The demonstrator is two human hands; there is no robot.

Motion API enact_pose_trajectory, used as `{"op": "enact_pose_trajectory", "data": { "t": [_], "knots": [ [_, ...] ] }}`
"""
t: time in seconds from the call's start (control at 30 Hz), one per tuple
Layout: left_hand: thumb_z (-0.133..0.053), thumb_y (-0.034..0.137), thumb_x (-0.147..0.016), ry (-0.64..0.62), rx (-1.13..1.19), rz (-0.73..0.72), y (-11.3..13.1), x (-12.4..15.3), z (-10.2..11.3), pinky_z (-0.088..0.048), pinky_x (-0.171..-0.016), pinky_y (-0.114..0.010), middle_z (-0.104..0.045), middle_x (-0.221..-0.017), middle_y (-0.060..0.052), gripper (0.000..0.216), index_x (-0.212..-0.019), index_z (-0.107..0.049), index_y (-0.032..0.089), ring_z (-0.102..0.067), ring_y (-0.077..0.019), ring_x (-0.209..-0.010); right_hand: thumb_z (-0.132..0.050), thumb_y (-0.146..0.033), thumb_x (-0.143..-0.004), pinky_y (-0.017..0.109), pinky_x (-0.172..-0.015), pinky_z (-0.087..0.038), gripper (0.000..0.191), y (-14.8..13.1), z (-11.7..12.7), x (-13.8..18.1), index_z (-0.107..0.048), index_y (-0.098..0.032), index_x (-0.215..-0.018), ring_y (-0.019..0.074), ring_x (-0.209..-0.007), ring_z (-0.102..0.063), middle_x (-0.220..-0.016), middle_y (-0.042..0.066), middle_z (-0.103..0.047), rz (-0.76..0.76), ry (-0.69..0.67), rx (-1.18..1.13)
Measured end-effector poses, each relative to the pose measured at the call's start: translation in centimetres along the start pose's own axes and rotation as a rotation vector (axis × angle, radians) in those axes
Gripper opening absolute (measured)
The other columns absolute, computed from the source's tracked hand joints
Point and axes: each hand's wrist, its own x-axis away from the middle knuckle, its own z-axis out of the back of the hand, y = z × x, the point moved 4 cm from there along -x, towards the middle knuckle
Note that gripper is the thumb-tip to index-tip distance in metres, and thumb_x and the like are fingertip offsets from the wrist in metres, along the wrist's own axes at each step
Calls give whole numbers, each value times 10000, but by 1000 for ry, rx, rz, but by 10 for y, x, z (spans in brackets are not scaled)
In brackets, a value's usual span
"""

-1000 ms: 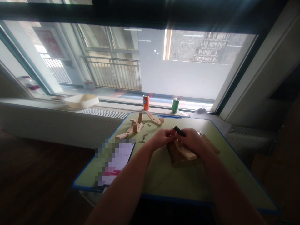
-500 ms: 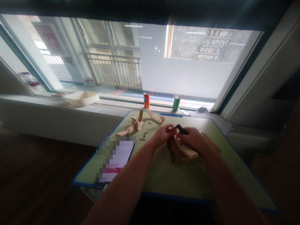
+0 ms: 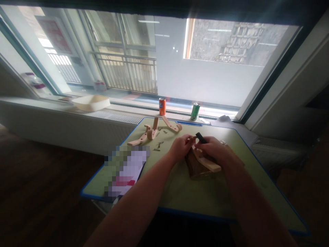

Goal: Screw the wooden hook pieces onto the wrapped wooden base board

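Note:
My two hands meet over the middle of a green table [image 3: 180, 192]. My right hand [image 3: 214, 151] is closed round a small black tool [image 3: 200, 138] that sticks up from my fingers. My left hand [image 3: 181, 146] pinches the top end of a pale wooden hook piece [image 3: 209, 164], which lies on a darker brown wooden board [image 3: 199, 168]. What the left fingertips hold besides the wood is too small to make out.
Two more pale wooden hooks [image 3: 147, 134] [image 3: 172, 125] and several small screws [image 3: 158, 146] lie at the table's far left. A blurred phone or card [image 3: 125, 169] lies near the left edge. An orange can [image 3: 162, 106], a green can [image 3: 195, 111] and a white tray [image 3: 90, 102] stand on the sill.
The view has tilted slightly, so the table sits higher and further right. My hands stay together on the wooden piece; the black tool has shifted a little in my right hand.

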Motion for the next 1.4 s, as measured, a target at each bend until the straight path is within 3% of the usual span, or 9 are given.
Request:
{"op": "enact_pose_trajectory", "data": {
  "t": [0.37, 0.57, 0.73, 0.9, 1.07, 1.23, 1.33, 1.4],
  "knots": [
    [-467, 361, -839, 90, -105, 34, -6, 7, -9, -420, -608, -232, -660, -798, -43, 217, -920, -552, 178, -598, -151, -698, -624, -397, -662, 215, -483, -372, 298, 6, -4, -4, -681, -135, -792, 129, -567, -540, -661, 32, -625, -67, -91, 7],
    [-430, 359, -859, 108, -178, 23, -6, 8, -10, -392, -587, -227, -650, -778, -38, 215, -922, -536, 183, -587, -144, -672, -613, -349, -660, 216, -499, -379, 251, 5, -3, -6, -669, -145, -795, 142, -595, -556, -690, 38, -637, -96, -69, 62],
    [-423, 379, -862, 103, -194, 17, -6, 7, -10, -373, -567, -222, -637, -735, -33, 237, -899, -542, 178, -563, -132, -623, -601, -401, -666, 221, -505, -386, 261, 5, -2, -4, -663, -155, -731, 138, -584, -546, -653, 19, -626, -39, -84, 59],
    [-388, 404, -873, 91, -167, 29, -7, 6, -9, -369, -562, -226, -639, -734, -38, 291, -926, -563, 177, -558, -133, -617, -608, -443, -656, 226, -485, -362, 308, 2, 1, 1, -666, -145, -708, 125, -535, -511, -596, 8, -595, -80, -83, 106],
    [-422, 373, -853, 55, -112, 23, -3, 5, -7, -396, -597, -233, -652, -782, -46, 297, -978, -594, 166, -571, -142, -664, -592, -526, -667, 232, -475, -343, 413, -1, 17, 9, -666, -136, -778, 125, -536, -497, -606, 13, -582, -55, 73, 41],
    [-477, 217, -781, 76, 46, 128, -6, 4, 1, -461, -727, -285, -651, -996, -65, 464, -1244, -460, 184, -600, -180, -858, -478, -393, -780, 228, -492, -367, 309, -6, 32, 13, -603, -161, -940, 102, -527, -464, -633, -13, -539, 99, 231, -408],
    [-498, 185, -762, 129, 149, 83, -3, 2, 7, -457, -837, -318, -596, -1144, -84, 475, -1235, -462, 186, -558, -197, -1025, -513, -351, -789, 257, -615, -430, 299, -21, 34, 16, -578, -170, -1019, 130, -675, -555, -776, 26, -622, 221, 293, -385],
    [-501, 230, -787, 123, 208, 45, -2, -1, 8, -457, -858, -326, -592, -1154, -90, 399, -1183, -509, 175, -560, -197, -1032, -546, -357, -782, 287, -663, -448, 277, -34, 33, 14, -589, -169, -981, 152, -726, -585, -826, 47, -650, 280, 272, -269]
  ]
}}
